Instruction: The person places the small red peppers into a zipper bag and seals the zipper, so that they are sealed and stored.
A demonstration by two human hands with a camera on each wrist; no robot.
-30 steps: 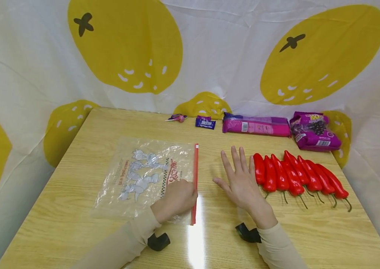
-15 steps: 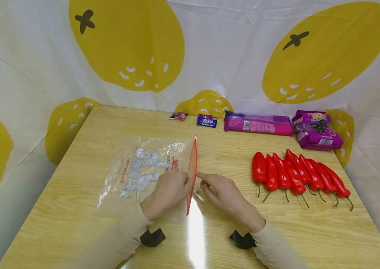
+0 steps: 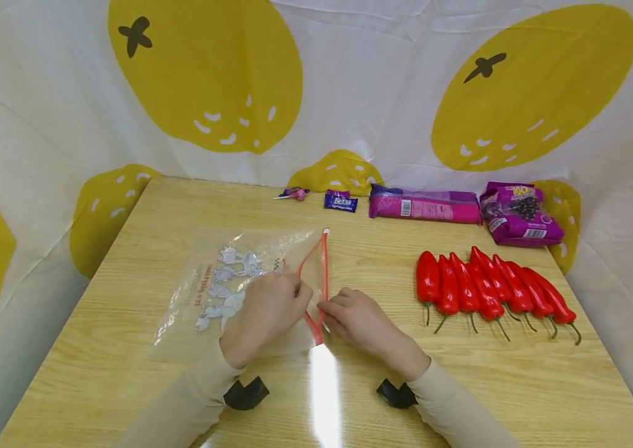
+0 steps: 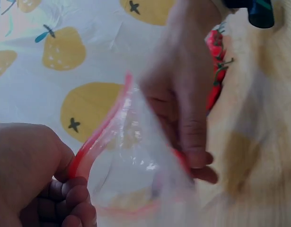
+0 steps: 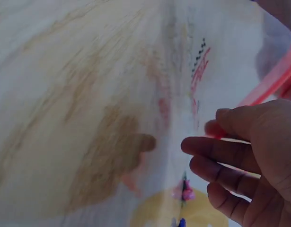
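Note:
A clear plastic zip bag (image 3: 218,280) with a cartoon print and a red zip edge (image 3: 324,264) lies on the table, its mouth facing right and spread apart. My left hand (image 3: 272,311) pinches one red lip between thumb and curled fingers; the left wrist view shows this grip closely. Opposite it, my right hand (image 3: 364,323) pinches the other lip. In the right wrist view the right thumb and index finger (image 5: 235,120) meet on the red strip, while the other fingers stay loosely bent. Between the hands the opening gapes, with no item visible inside the bag.
Several red peppers (image 3: 484,289) lie in a row to the right. Along the back stand a lollipop (image 3: 296,195), small purple wrapped sweets (image 3: 341,202), a long purple packet (image 3: 428,206) and a plump purple bag (image 3: 520,214). A fruit-print cloth (image 3: 361,81) hangs behind the table.
My right hand has come left from beside the peppers to the bag and taken hold of its lip. My left hand has drawn slightly left, and the bag's mouth has opened.

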